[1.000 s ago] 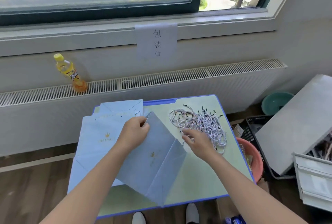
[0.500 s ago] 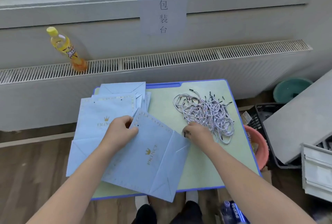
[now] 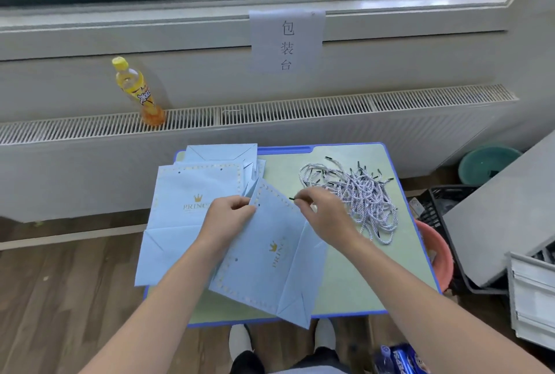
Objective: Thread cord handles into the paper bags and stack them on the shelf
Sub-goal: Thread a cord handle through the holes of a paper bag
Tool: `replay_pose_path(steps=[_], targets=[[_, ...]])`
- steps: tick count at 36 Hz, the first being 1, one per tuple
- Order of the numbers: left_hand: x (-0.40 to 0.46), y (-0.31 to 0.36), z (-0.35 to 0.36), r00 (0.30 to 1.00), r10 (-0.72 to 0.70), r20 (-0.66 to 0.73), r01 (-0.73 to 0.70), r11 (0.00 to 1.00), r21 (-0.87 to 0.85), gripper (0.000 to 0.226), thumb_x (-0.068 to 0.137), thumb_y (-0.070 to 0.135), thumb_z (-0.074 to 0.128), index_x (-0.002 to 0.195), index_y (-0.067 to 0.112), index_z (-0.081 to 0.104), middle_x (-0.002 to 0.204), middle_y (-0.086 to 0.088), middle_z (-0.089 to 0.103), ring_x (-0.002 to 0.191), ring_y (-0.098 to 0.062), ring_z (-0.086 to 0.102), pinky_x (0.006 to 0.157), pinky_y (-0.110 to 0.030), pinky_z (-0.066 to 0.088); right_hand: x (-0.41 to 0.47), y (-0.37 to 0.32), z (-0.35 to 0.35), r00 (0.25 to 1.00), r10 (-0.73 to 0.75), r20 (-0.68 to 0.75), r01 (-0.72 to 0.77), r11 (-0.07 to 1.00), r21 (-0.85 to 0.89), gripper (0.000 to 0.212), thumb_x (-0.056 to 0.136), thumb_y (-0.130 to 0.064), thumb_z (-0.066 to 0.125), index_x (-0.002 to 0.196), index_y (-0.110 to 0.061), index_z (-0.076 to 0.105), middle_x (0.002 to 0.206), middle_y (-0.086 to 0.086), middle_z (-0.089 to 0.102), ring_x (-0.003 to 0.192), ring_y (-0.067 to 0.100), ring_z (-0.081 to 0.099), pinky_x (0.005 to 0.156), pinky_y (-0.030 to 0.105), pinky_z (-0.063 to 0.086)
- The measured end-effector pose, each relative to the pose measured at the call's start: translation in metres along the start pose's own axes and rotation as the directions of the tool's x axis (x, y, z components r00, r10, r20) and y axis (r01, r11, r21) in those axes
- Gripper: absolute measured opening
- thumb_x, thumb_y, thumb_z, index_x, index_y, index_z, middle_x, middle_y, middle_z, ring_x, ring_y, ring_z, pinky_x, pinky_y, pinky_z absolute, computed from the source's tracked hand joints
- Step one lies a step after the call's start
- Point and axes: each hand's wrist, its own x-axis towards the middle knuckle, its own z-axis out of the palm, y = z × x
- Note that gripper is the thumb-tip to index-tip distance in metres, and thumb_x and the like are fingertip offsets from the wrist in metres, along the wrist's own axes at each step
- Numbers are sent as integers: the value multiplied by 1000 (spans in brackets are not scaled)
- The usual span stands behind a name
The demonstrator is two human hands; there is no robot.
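Since half a second ago, our right hand (image 3: 326, 211) has left the cord pile (image 3: 360, 196) and now pinches one cord (image 3: 292, 199) by its black tip, carrying it toward the bag (image 3: 270, 256) lying flat on the near middle of the table (image 3: 360, 277). Our left hand (image 3: 229, 213) pinches the bag's top edge beside a punched hole. We judge the task is at its beginning: no bag shows a handle, the stack of bags (image 3: 186, 208) at left waits, and no shelf is visible.
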Motion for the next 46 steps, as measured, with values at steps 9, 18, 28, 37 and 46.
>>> replay_pose_path(steps=[9, 18, 28, 37, 46], targets=[[2, -1, 0, 997, 19, 69, -19, 1000, 0, 21, 81, 20, 61, 76, 0, 64, 73, -12, 55, 68, -21, 50, 66, -36, 42, -1, -58, 2, 989, 122, 86, -133, 981, 141, 12, 86, -12, 65, 79, -21, 63, 64, -16, 53, 61, -3, 49, 59, 11, 37], [-1, 4, 3, 997, 7, 74, -6, 1000, -11, 21, 76, 21, 58, 78, 2, 67, 70, -18, 53, 68, -23, 45, 66, -36, 40, 4, -66, 4, 984, 170, 62, -174, 982, 68, 4, 84, -9, 65, 80, -9, 66, 69, -8, 57, 65, 9, 49, 64, 25, 41], [-2, 13, 12, 997, 31, 65, -23, 992, -125, 37, 88, -3, 40, 94, 9, 75, 89, -16, 74, 72, -18, 69, 63, -27, 55, 7, -71, 3, 985, 170, 38, -172, 984, 41, 7, 87, -10, 62, 86, -11, 69, 75, -5, 60, 69, 10, 52, 66, 24, 40], [3, 12, 25, 991, 130, -17, -131, 991, -30, 21, 87, -2, 56, 88, 8, 75, 84, -9, 74, 77, -20, 71, 62, -23, 57, 3, -75, -3, 942, 328, 74, -335, 905, 261, 11, 83, -26, 71, 89, -17, 73, 82, -10, 71, 81, 6, 65, 75, 20, 49], [7, 18, 35, 978, 211, -4, -206, 962, 178, 15, 90, -3, 54, 86, 4, 66, 79, -9, 69, 51, -11, 66, 52, -19, 54, 5, -80, -18, 911, 393, 124, -412, 884, 222, 15, 79, -19, 68, 94, -18, 64, 89, -3, 68, 84, 13, 66, 69, 23, 50]])
